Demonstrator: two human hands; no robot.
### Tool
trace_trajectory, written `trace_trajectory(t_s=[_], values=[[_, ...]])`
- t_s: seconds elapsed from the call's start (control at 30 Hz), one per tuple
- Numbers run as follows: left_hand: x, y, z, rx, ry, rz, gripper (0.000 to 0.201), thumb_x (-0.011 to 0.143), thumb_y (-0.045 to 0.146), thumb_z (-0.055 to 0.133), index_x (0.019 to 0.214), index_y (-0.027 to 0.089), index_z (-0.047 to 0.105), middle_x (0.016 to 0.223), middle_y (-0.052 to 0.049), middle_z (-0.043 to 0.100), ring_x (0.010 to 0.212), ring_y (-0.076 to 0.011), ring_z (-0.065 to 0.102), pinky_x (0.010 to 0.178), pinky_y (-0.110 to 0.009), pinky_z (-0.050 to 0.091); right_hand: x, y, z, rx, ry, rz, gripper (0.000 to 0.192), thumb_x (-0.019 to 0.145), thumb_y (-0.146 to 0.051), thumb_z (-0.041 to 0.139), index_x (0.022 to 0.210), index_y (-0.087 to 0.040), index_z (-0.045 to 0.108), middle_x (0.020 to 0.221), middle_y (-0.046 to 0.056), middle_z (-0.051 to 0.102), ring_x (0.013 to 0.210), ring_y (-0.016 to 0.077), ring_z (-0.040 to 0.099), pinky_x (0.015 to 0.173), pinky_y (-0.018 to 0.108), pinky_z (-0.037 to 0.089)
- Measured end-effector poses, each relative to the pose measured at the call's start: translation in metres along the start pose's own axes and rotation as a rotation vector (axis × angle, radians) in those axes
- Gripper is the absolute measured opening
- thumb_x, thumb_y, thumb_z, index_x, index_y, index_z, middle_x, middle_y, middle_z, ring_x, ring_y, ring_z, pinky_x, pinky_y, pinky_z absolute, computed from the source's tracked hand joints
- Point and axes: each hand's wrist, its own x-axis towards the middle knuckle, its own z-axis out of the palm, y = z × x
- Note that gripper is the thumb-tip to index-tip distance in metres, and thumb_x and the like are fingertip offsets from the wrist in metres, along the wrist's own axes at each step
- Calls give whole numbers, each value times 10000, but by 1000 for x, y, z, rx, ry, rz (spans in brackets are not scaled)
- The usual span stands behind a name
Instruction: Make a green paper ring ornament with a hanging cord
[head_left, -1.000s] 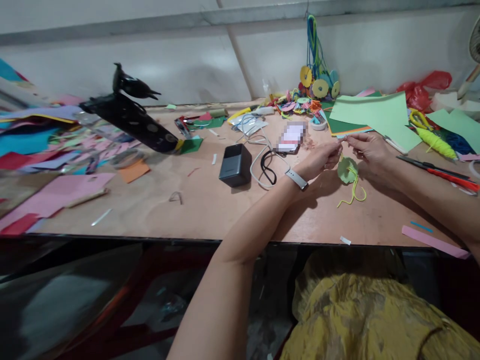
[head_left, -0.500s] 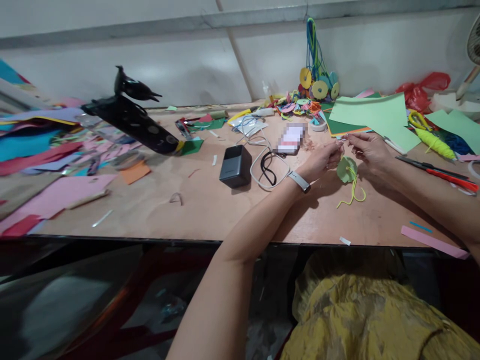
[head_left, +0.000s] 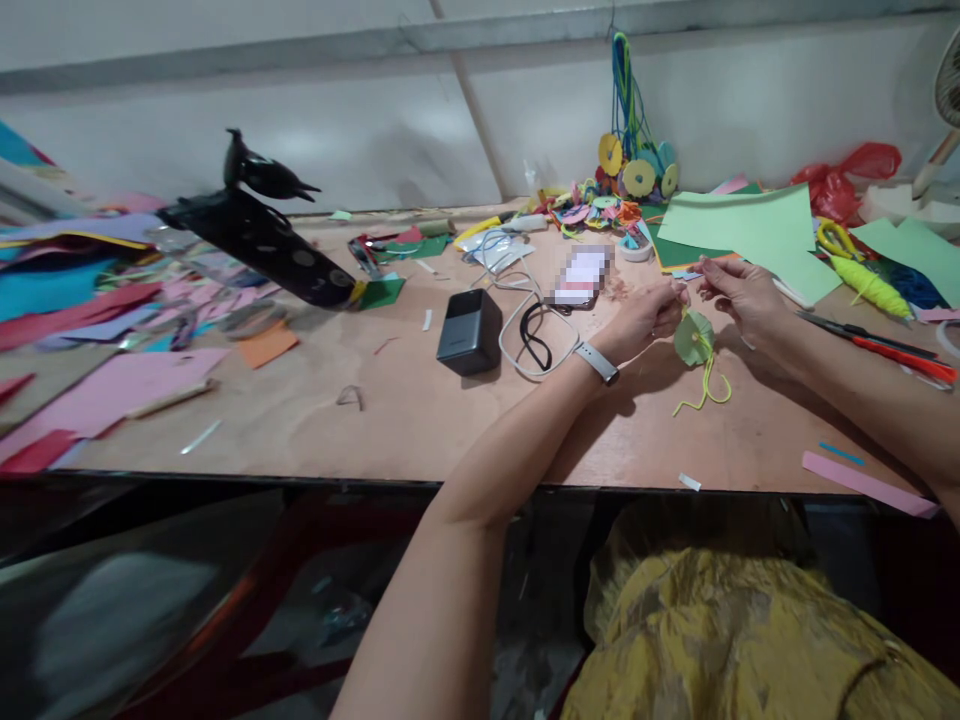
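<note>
One head-worn camera looks forward and down across the counter (head_left: 405, 430) from just beyond its near edge. The yellow-brown garment (head_left: 705, 640) lies nearest, below the lens; the white wall (head_left: 337, 110) closes the far side. The wide view spans strewn paper at left to a fan (head_left: 949, 90) at far right, with the left hand (head_left: 651, 312) and right hand (head_left: 742, 295) right of centre.

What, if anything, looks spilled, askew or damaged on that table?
Brownish bits lie scattered beside the phone, as if spilled; too small to identify. At left, the black tube-shaped object sits at a slant, not upright. The green disc below the left hand shows no obvious damage.
</note>
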Motion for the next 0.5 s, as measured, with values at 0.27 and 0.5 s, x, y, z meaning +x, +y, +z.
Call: trace_trajectory(t_s=[0.27,0.5], values=[[1,-1,-1,-11,4,-2,379,1115,265,411,768,171,531,509,104,282,414,-44,232,437,-160,167,5,6,-3,-10,-7,-42,329,876,-584,811,890,-262,748,812,21,748,748,150,678,623,280,425],[-1,2,2,-17,-2,-8,397,1109,243,428,720,178,477,528,98,292,420,-44,218,438,-163,171,4,7,-3,-46,23,-40,462,854,-716,766,935,-262,757,843,43,778,797,179,720,623,289,440]])
